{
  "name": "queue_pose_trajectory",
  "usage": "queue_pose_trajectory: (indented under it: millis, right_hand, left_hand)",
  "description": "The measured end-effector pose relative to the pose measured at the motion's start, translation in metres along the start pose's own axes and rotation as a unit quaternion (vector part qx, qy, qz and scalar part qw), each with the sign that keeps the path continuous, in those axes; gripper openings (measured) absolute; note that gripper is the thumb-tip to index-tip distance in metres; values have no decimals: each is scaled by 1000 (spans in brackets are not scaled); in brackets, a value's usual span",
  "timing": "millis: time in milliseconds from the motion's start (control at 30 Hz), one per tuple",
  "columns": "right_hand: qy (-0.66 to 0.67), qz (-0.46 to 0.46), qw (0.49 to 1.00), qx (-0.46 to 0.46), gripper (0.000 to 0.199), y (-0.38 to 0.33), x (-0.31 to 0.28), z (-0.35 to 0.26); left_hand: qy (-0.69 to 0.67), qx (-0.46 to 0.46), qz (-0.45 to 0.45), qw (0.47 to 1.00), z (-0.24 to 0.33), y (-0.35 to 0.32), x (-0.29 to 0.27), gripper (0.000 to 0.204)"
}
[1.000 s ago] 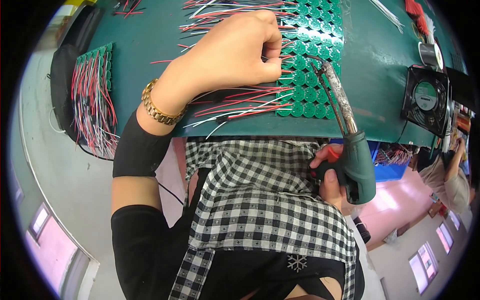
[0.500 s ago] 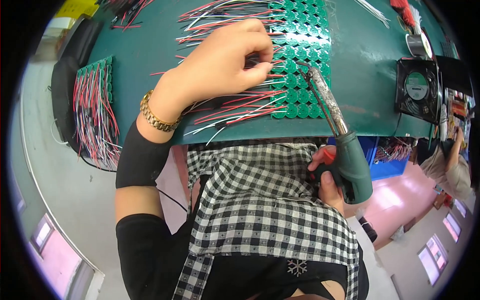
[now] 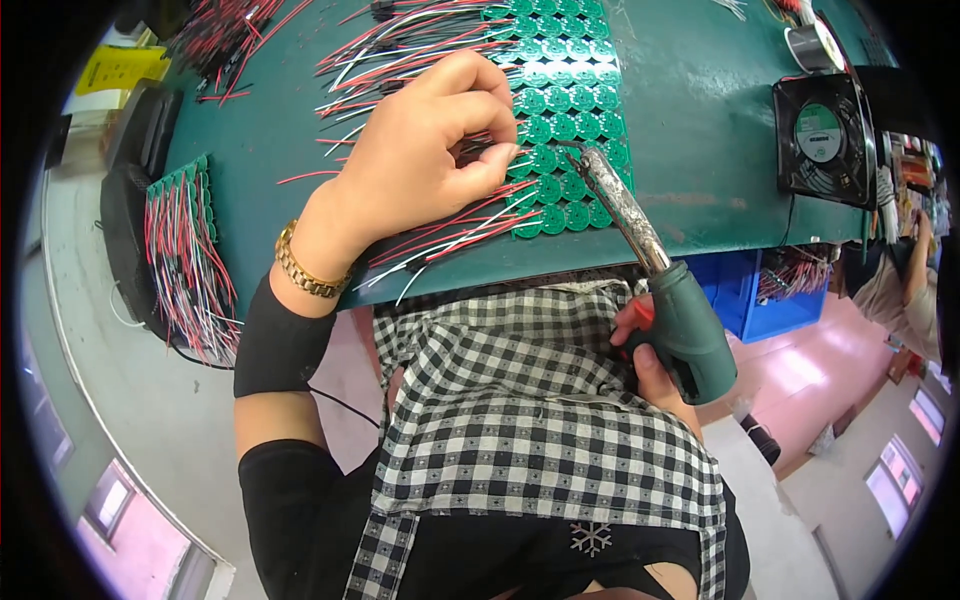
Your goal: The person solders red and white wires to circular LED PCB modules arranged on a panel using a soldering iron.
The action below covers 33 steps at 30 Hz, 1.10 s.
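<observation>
A panel of small round green circuit boards (image 3: 578,128) lies on the table, with red, white and black wires (image 3: 450,238) running leftward from its left edge. My left hand (image 3: 425,150) rests over these wires, thumb and forefinger pinched at the board edge; the wire end between the fingertips is mostly hidden. In my right hand (image 3: 655,378) is a soldering iron (image 3: 695,325) with a dark green body and a red trigger. Its stained metal barrel points up and left, and its thin tip sits over the boards just right of my left fingertips. Contact cannot be made out.
A second wired board panel (image 3: 190,240) hangs at the table's left edge beside a black chair (image 3: 135,190). On the right stand a black fan (image 3: 822,138) and a solder spool (image 3: 815,47). Below the table is a blue crate (image 3: 780,310); another person (image 3: 905,290) is at far right.
The whole view has shifted a little. Both my left hand's pinch and the iron's tip have moved slightly nearer to me along the boards. The right hand keeps its hold.
</observation>
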State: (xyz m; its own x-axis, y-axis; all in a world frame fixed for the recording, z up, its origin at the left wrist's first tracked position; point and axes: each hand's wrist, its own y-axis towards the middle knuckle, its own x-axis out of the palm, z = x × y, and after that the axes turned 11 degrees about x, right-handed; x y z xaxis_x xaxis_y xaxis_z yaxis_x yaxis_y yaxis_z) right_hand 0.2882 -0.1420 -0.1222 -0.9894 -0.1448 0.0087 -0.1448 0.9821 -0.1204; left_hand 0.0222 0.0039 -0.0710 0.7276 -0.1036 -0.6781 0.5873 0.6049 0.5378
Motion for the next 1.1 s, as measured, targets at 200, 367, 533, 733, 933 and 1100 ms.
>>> queue_pose_trajectory:
  millis: [200,367,533,733,933,1100]
  right_hand:
    - [-22,-1,1000,-12,30,-1,-3,5]
    - [-63,-5,998,-16,27,4,-3,0]
    - [-106,-24,993,-43,25,6,-4,5]
    - [-95,-35,994,-29,26,4,-3,9]
    - [7,-18,1000,3,31,0,6,13]
    - [41,21,999,1,44,-7,11,18]
  left_hand:
    - [42,14,-24,999,-1,-2,3,10]
    - [64,3,-4,998,3,-3,7,12]
    - [77,20,17,997,1,-5,11,14]
    - [87,31,5,996,-1,-6,10,15]
    - [84,10,3,996,-2,-10,11,11]
    - [79,9,6,997,1,-11,6,12]
